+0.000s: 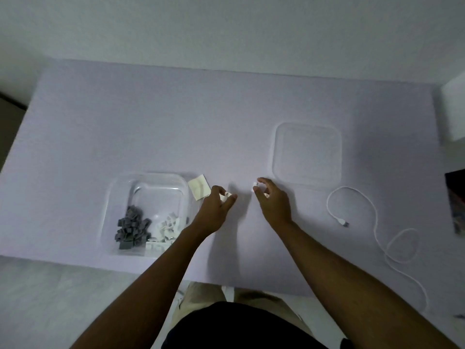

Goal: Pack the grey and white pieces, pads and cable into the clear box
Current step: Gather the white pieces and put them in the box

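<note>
The clear box [148, 183] stands at the near left of the table, holding a heap of grey pieces [130, 229] and a heap of white pieces [167, 229]. A pale square pad [199, 187] lies just right of the box's far corner. My left hand [216, 210] hovers beside the box, its fingertips closed on a white piece [224, 196]. My right hand [273, 200] is a little to the right, pinching another small white piece [255, 183] between thumb and finger. The white cable [377, 222] lies loosely looped at the near right.
The clear lid [307, 153] lies flat right of centre, beyond my right hand. A white box [454, 109] sits at the far right edge, and a dark printed object [456, 200] is at the right edge. The table's near edge runs just past my forearms.
</note>
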A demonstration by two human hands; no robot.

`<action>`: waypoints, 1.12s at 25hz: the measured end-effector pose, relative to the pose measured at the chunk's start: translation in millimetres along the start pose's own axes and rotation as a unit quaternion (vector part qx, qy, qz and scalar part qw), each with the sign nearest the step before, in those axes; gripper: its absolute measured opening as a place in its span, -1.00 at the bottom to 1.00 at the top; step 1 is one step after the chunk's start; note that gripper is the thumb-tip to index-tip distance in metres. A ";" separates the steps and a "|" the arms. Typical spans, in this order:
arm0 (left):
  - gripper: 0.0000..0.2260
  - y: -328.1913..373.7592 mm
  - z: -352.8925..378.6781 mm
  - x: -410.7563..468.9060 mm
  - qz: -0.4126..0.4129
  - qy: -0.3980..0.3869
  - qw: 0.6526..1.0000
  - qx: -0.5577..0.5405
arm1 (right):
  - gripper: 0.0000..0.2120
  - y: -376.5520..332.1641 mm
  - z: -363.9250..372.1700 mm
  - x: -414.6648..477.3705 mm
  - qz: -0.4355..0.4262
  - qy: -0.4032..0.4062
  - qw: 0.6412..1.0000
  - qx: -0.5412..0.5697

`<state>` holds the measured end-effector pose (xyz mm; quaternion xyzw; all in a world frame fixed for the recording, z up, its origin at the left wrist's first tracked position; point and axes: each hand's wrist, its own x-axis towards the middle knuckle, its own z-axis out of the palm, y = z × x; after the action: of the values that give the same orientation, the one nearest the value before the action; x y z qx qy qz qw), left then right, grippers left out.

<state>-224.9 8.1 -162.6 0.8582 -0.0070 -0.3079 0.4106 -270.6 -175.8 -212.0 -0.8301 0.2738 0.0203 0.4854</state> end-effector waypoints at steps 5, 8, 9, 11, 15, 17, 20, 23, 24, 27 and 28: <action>-0.71 -6.5 -30.1 -11.2 -0.024 0.013 1.000 0.001 | -0.53 4.6 10.5 13.4 -0.036 -0.079 0.987 -0.135; -0.71 -8.9 -39.3 -16.3 -0.004 0.021 0.999 0.026 | -0.65 6.2 13.1 11.6 -0.017 -0.045 0.993 -0.109; -0.70 -11.4 -43.2 -18.4 0.007 0.027 0.998 0.049 | -0.68 6.1 13.5 12.1 -0.004 -0.039 0.994 -0.100; -0.69 -21.2 -59.6 -22.4 0.025 0.061 0.993 0.101 | -0.73 1.9 16.3 12.3 0.045 -0.019 0.998 -0.031; -0.64 -60.0 -121.0 -22.8 -0.030 0.147 0.970 0.190 | -0.74 -34.5 34.5 1.2 0.189 0.056 0.948 0.251; -0.55 -80.1 -143.5 -14.0 -0.087 0.132 0.956 0.249 | -0.75 -62.3 49.7 -10.2 0.247 0.054 0.893 0.373; -0.53 -100.9 -164.1 7.6 -0.134 0.103 0.950 0.262 | -0.82 -106.9 81.2 -29.2 0.254 0.030 0.860 0.442; -0.67 -105.7 -174.2 24.4 -0.133 0.100 0.944 0.283 | -0.86 -140.8 107.5 -46.9 0.250 -0.002 0.847 0.469; -0.71 -105.1 -175.5 26.1 -0.128 0.092 0.940 0.301 | -0.88 -149.2 113.6 -51.8 0.250 -0.011 0.842 0.477; -0.74 -106.7 -185.1 27.3 -0.097 0.058 0.941 0.318 | -0.91 -173.4 129.0 -65.5 0.238 -0.028 0.838 0.491; -0.75 -108.2 -190.4 27.7 -0.080 0.047 0.942 0.322 | -0.93 -179.5 134.5 -69.8 0.237 -0.035 0.839 0.488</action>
<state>-126.8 205.8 -163.8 0.9559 -0.0175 -0.2802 0.0861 -213.5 32.5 -119.5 -0.3940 0.4190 0.0275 0.8176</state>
